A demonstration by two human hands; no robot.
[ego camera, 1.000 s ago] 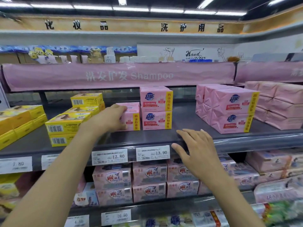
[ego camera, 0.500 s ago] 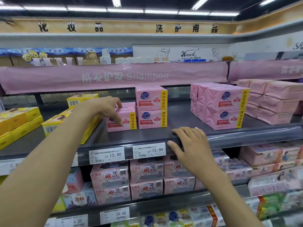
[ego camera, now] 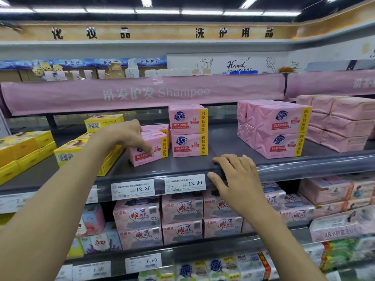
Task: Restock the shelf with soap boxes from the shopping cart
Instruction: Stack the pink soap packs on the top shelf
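Note:
A pink soap box lies skewed on the grey shelf, its left end turned toward the front. My left hand grips it over the top, fingers curled down its front face. Right of it stand two more pink soap boxes stacked. My right hand rests on the shelf's front lip, fingers spread over the edge, thumb below by the price rail. The shopping cart is out of view.
Yellow boxes crowd the shelf to the left, touching my left forearm. Wrapped pink soap packs stand to the right. Bare shelf lies between the stack and those packs. Price tags line the rail; lower shelves hold more pink boxes.
My left hand has pulled the pink box forward and turned it askew, fingers now over its front. My right hand has stayed on the shelf edge.

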